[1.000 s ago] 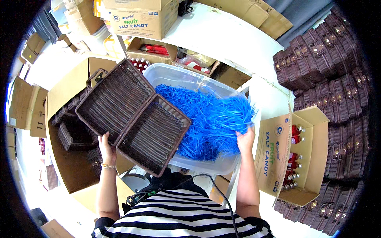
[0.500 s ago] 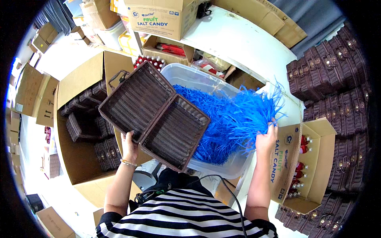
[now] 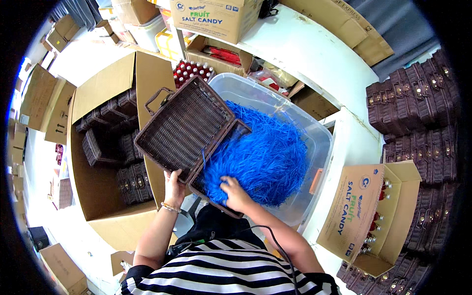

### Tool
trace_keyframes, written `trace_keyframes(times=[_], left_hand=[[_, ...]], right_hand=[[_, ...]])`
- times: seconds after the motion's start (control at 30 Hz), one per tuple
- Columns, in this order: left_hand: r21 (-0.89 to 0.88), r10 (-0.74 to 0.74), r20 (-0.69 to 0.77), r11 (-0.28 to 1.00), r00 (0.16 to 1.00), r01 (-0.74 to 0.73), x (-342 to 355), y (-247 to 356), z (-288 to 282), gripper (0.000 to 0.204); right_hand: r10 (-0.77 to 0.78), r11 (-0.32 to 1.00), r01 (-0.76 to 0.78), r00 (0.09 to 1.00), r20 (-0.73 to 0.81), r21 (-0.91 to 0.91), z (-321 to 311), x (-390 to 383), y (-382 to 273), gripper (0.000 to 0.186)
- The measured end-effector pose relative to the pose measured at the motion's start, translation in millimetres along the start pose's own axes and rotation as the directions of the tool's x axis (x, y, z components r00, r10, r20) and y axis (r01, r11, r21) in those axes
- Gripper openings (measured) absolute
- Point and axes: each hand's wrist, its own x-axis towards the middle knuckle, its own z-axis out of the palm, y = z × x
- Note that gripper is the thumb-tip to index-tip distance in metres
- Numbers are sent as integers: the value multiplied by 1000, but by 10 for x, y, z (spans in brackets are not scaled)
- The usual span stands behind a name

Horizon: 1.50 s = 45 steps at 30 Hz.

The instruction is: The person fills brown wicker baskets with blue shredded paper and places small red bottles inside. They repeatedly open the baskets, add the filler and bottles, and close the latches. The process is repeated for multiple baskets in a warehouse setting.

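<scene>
Set before a white shelf top, well ahead of the grip. Holding with the left hand the near hinge end of a brown wicker case, with fingers and thumb clamped there and lid open just ahead. Pressing with the right hand onto blue shredded filler, just right of the left grip, spread from the case's other half across a clear tub; cannot tell whether closed on strands or merely resting. Left of the grip, a carton of similar cases. Well right, a bottle carton, then stacked cases.
</scene>
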Motion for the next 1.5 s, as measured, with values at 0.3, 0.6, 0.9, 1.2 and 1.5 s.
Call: trace_keyframes(times=[0.3, 0.6, 0.9, 1.2, 1.5], left_hand=[[-14, -23, -28, 1000, 999, 23, 88, -74, -276, 59], [-45, -79, -13, 996, 997, 78, 107, -56, -312, 58], [-16, -106, -36, 994, 994, 106, 149, -126, -444, 57], [15, -67, -77, 998, 995, 68, 138, -104, -464, 56], [44, -75, -91, 996, 993, 80, 132, -53, -318, 55]], right_hand=[[80, 961, -188, 889, 451, 202, -816, 189, -131, 76], [458, 840, -344, 864, 209, -419, -416, 542, -24, 101], [472, 846, -367, 853, 224, -386, -360, 684, -93, 95], [764, 630, -718, 505, -402, 295, -1316, 229, 844, 96], [333, 929, -368, 869, -366, -27, -1075, 1109, 769, 68]])
